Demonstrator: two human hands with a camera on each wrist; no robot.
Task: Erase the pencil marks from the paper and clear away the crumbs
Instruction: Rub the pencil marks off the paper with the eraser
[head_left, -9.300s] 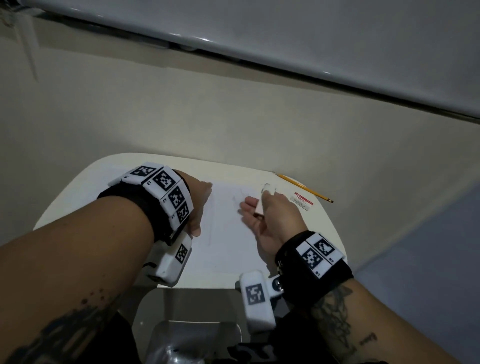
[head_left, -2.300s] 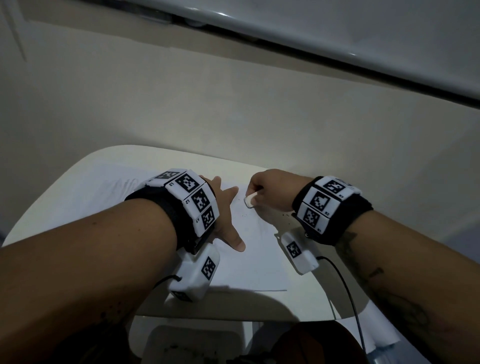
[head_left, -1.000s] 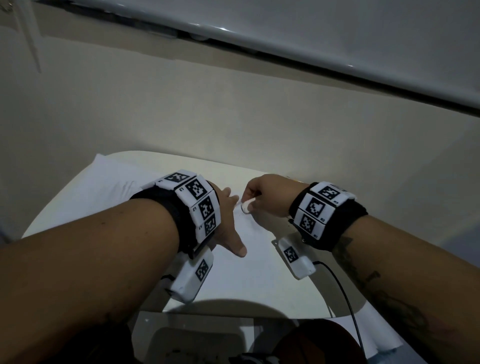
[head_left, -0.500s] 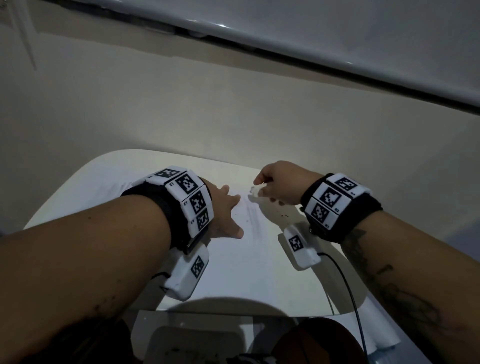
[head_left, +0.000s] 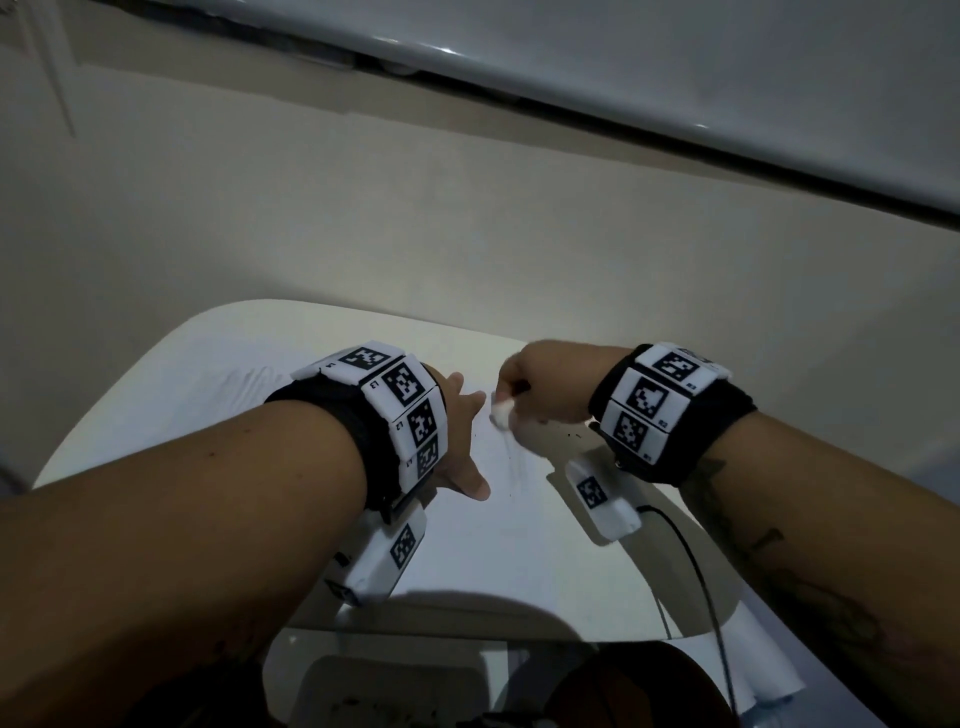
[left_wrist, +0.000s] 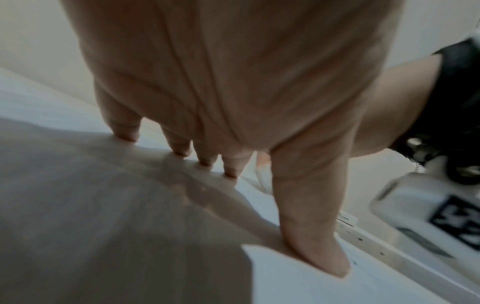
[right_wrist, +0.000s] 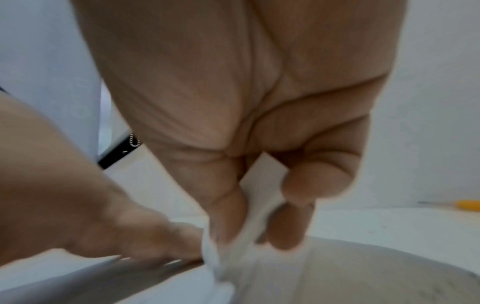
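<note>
Right hand (head_left: 545, 382) pinches a small white eraser (head_left: 501, 413) on smooth paper (head_left: 519, 519); left hand (head_left: 460, 441) presses flat, fingers spread

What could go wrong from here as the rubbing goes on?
The paper may crease or tear: the left hand pins only one side while the right hand scrubs with the eraser. Dark crumbs by the right wrist could smear under it or drop off the desk.

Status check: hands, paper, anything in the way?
Left hand flat, pressing paper. Right hand pinching eraser on paper. Dark crumbs beside right wrist. Nothing blocking.
</note>
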